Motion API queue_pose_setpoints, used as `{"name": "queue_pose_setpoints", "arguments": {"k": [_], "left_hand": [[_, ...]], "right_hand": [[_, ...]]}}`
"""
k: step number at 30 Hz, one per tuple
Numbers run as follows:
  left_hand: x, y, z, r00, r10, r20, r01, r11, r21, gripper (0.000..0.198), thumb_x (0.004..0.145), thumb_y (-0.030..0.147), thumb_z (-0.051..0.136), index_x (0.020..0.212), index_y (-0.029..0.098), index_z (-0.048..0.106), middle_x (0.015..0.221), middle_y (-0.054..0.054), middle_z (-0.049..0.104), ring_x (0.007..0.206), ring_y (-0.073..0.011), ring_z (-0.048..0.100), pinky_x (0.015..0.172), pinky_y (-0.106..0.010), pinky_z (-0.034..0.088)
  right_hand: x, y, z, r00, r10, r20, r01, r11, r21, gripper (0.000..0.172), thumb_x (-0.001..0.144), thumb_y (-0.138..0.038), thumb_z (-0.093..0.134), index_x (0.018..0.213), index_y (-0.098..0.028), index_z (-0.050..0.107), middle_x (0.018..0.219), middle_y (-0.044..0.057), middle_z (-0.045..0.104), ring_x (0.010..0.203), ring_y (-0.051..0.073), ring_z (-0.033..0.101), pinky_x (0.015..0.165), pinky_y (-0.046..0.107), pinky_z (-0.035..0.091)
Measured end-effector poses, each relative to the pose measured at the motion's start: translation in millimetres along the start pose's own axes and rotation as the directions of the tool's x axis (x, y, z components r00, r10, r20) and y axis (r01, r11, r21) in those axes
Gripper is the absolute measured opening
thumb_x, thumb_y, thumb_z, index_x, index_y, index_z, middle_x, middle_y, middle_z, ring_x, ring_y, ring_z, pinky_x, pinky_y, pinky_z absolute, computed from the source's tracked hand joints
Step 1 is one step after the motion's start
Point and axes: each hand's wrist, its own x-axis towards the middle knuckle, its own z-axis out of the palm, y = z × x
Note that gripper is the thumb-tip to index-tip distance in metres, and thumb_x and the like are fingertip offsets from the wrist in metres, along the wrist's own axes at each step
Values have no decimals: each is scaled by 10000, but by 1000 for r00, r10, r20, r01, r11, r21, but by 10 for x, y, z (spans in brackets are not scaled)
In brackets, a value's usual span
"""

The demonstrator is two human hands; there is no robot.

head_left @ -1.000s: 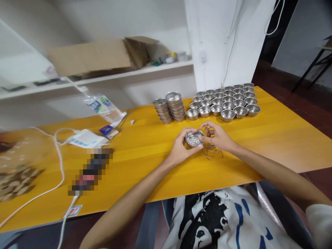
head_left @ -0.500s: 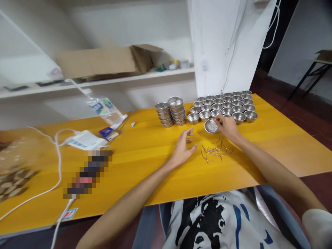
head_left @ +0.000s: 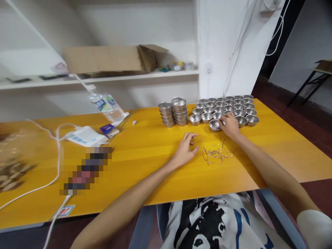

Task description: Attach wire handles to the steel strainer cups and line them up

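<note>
**Two hands by the steel cup**

The left hand [head_left: 185, 149] lies palm-down on the yellow wooden counter [head_left: 145, 152], fingers loosely spread, empty. The right hand [head_left: 229, 125], arm stretched forward, pinches a small perforated steel cup [head_left: 214, 126] standing on the counter.

Right hand [head_left: 229, 125] grips a cup [head_left: 214, 126] at the near edge of the cup rows [head_left: 233, 105]; left hand [head_left: 185, 149] rests flat on the table [head_left: 145, 155], beside wires [head_left: 217, 154].

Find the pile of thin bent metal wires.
Head view, right of centre: the wire pile lies on the yellow table between left hand and right hand, nearer than the steel cups.
</note>
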Motion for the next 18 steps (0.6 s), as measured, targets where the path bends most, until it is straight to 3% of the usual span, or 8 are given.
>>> {"name": "queue_pose_setpoints", "arguments": {"k": [12, 18], "left_hand": [[33, -11, -35, 1000, 2, -11, -2, 1000, 30, 420, 920, 150, 658, 1325, 225, 575, 1311, -110, 599, 1153, -233, 677, 994, -423, 635], [51, -58, -38, 998, 21, -56, -18, 998, 58, 406, 891, 115, 651, 1274, 226, 575, 1292, -97, 610, 1148, -222, 673, 943, -378, 634]], "right_hand": [[28, 65, 82, 998, 62, 13, -63, 998, 31, 221, 1009, -213, 553, 1045, -163, 765, 1101, 166, 701, 1127, 334, 594, 898, 412, 473], [13, 51, 70, 996, 83, 17, -84, 995, 53, 234, 985, -192, 538, 1091, -165, 744, 1119, 170, 706, 1105, 332, 612, 874, 414, 485]]}}
